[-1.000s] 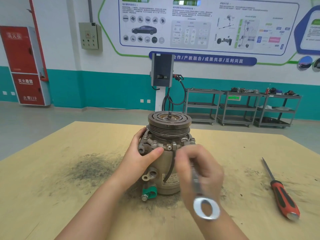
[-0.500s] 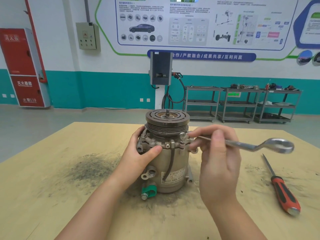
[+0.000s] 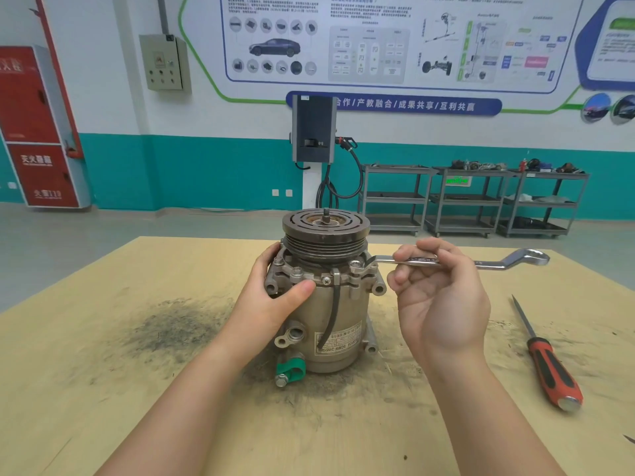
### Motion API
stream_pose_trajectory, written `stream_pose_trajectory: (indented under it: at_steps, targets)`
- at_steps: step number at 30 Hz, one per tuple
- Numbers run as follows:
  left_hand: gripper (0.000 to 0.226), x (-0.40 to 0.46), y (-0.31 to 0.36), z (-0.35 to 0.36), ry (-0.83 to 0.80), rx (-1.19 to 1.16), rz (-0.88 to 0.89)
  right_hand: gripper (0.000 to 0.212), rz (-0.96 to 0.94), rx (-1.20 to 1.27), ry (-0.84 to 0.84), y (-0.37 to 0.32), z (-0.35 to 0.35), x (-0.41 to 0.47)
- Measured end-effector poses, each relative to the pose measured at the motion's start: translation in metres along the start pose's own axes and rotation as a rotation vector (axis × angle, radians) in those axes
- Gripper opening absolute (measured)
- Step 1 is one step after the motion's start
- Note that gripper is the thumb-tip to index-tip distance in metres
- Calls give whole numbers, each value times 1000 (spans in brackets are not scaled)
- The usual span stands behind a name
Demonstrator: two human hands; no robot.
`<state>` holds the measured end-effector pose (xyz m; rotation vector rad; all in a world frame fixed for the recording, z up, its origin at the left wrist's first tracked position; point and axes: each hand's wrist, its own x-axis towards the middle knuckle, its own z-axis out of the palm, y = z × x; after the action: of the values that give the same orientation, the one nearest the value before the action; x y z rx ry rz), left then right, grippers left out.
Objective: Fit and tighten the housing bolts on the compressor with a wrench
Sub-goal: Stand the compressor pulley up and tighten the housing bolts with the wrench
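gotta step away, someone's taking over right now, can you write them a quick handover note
Left hand: gripping the compressor, which stands upright on the table, steadying it.
Right hand: holding the wrench level, one end on a housing bolt at the right under the pulley.
Screwdriver: unused, on the table to the right.
Done: bolts appear seated in the flange.
Left: tighten this bolt, then the others; tightness cannot be judged.

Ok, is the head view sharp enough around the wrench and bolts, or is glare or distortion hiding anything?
Head view: wrench, compressor and both hands sharp, no motion blur; light even, shadows soft; slight glare on the wrench's ring end only; wide-angle bends the table edges and the screwdriver at the rim.
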<state>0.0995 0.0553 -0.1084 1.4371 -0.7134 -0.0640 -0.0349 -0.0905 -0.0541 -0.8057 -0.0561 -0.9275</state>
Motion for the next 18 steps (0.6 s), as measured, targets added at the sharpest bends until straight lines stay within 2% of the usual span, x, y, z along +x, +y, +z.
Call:
stream_pose_trajectory:
  at_steps: [4,8,13,16,18]
  targets:
    - [89,-1,0,-1,0,4,-1,27,22,3,-29,0,-3,4]
    - [82,0,-1,-1,-3,8,-4,27,29,27,-14,2,-5,6]
    - [87,0,1,0,-3,9,-13,41,34,65,39,7,-8,6]
    - [96,-1,1,-1,-6,9,-19,43,-108,-12,-3,11,-8,-3]
    - [94,0,0,-1,-7,1,-25,39,-348,-199,-89,18,-6,-14]
